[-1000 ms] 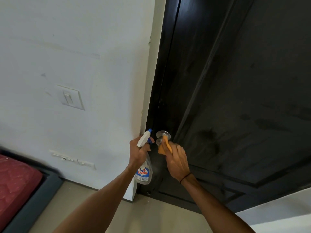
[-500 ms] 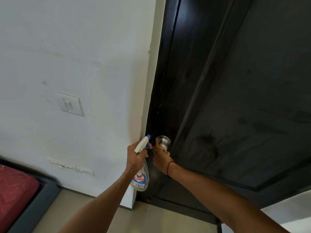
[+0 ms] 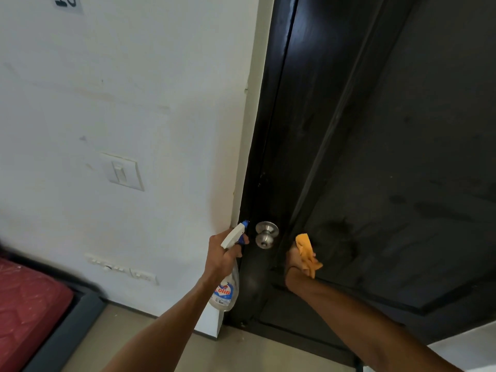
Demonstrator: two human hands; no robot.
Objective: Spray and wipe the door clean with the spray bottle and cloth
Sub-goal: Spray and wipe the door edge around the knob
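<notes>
Midway, judging by smears showing on the door (image 3: 402, 157). Left hand (image 3: 220, 253) clamped round spray bottle (image 3: 228, 277); right hand (image 3: 296, 260) gripping cloth (image 3: 306, 251) against the panel. Much wiping left.

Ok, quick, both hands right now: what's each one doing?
Left hand: closed around the spray bottle, nozzle toward the door knob.
Right hand: closed on the orange cloth.

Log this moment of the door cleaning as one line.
step: wiping door | left hand: grips spray bottle, nozzle toward knob | right hand: holds orange cloth against black door
</notes>
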